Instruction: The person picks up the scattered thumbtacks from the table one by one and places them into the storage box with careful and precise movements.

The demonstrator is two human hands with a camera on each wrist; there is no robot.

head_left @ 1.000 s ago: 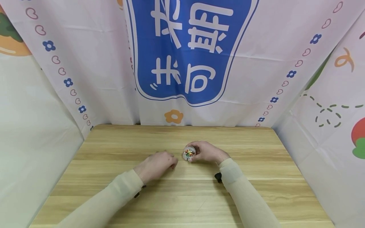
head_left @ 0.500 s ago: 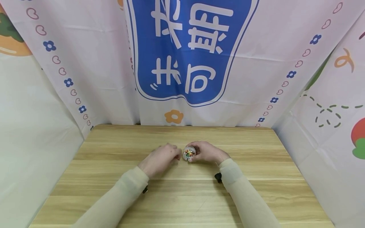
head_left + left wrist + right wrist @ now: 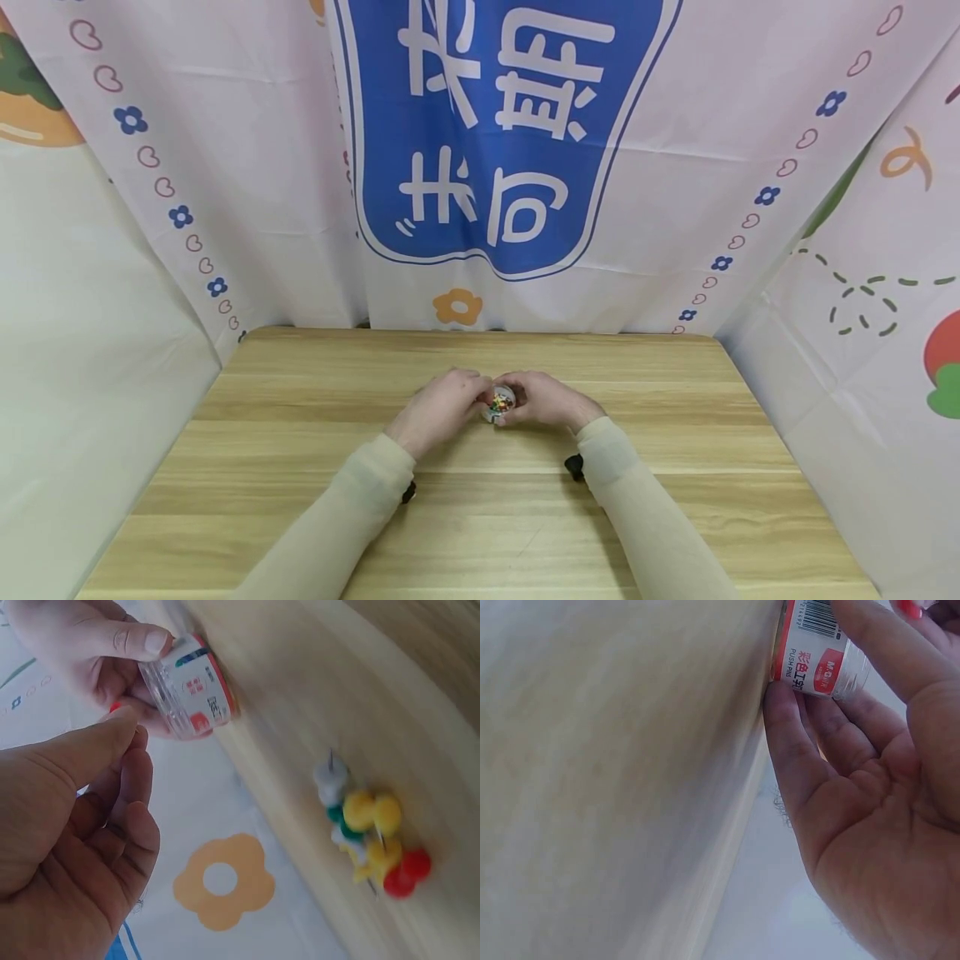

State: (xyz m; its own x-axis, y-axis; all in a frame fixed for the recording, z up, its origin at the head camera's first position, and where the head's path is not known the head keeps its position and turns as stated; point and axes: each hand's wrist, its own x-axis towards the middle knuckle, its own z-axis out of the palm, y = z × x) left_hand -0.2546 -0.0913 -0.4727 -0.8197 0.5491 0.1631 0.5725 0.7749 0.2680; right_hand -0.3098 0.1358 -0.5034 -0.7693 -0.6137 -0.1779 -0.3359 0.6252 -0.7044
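Note:
A small clear jar of push pins (image 3: 499,405) with a white and red label stands on the wooden table. My right hand (image 3: 546,400) grips its side, thumb on one face and fingers round the other, as the right wrist view shows. Colourful pins fill the jar's open top in the head view. Over the jar's left rim is my left hand (image 3: 444,410), pinching a red push pin (image 3: 115,707) between thumb and forefinger. That same red push pin (image 3: 910,607) shows at the top of the right wrist view.
A little pile of loose push pins (image 3: 367,832), white, green, yellow and red, lies on the table in the left wrist view; in the head view the left hand hides it. A printed cloth (image 3: 300,208) hangs behind the table's back edge (image 3: 600,335).
My left hand has moved right and away from me, from the table to the jar's rim, carrying the red push pin. The right hand and jar stay in place.

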